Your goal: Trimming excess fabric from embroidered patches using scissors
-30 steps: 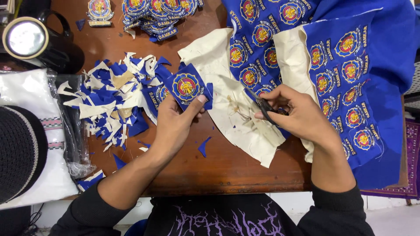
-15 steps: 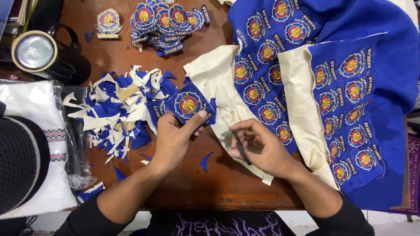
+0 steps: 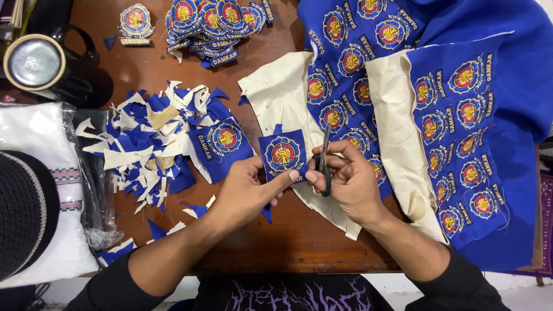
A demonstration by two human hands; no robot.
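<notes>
We look down on a brown wooden desk [image 3: 288,242] crowded with sewing work. At its middle our left hand [image 3: 245,193] pinches a blue embroidered patch [image 3: 282,154] by its lower edge, thumb on top and fingers beneath, so that grip is clenched on the patch and holds it just above the desk. Our right hand [image 3: 351,181] is closed around a pair of black scissors [image 3: 324,164], fingers through the handles, the blades pointing up and away from us and lying right beside the patch's right edge; we cannot tell whether the blades are touching the cloth.

To the right spreads a large blue cloth [image 3: 461,115] carrying rows of the same round orange-and-yellow emblems, uncut, with cream backing fabric [image 3: 397,132] folded over in strips and a cream corner [image 3: 276,95] reaching under our hands. Left of the patch sits a heap of blue and cream scraps [image 3: 150,144], with another cut-out patch [image 3: 222,141] resting on its right side. At the far edge lies a pile of finished patches [image 3: 216,23], and a single one [image 3: 135,23] lies apart to its left. A black mug [image 3: 55,66] stands at the far left corner. Below it lie a white folded cloth in clear plastic [image 3: 34,132] and a dark knitted cap [image 3: 23,219].
</notes>
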